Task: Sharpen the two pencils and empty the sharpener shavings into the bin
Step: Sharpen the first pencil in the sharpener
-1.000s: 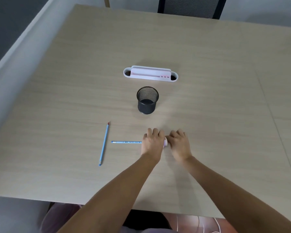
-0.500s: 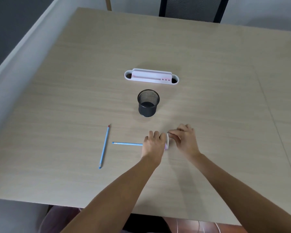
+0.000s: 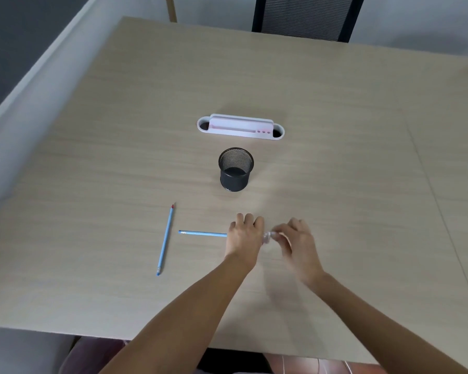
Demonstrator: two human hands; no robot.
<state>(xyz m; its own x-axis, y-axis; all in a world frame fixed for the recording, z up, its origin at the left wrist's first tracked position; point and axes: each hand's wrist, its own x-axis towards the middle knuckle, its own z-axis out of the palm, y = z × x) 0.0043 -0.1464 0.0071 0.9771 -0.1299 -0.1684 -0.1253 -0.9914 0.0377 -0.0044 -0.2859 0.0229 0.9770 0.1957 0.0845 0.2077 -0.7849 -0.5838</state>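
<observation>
My left hand (image 3: pixel 245 234) is closed around one blue pencil (image 3: pixel 203 233), whose free end sticks out to the left, level above the table. My right hand (image 3: pixel 295 241) pinches a small pale sharpener (image 3: pixel 268 237) fitted on the pencil's hidden right end; this hand is motion-blurred. A second blue pencil (image 3: pixel 166 240) with a red tip lies loose on the table to the left, pointing away from me. The black mesh bin (image 3: pixel 236 168) stands upright just beyond my hands.
A white and pink desk organiser (image 3: pixel 240 127) lies behind the bin. The wooden table (image 3: pixel 349 157) spreads wide on both sides. A dark chair (image 3: pixel 305 16) stands at the far edge, and a white wall ledge runs along the left.
My right hand has twisted and shifted slightly right on the sharpener, now blurred. The left hand keeps its hold on the pencil. The loose pencil and bin stay put.
</observation>
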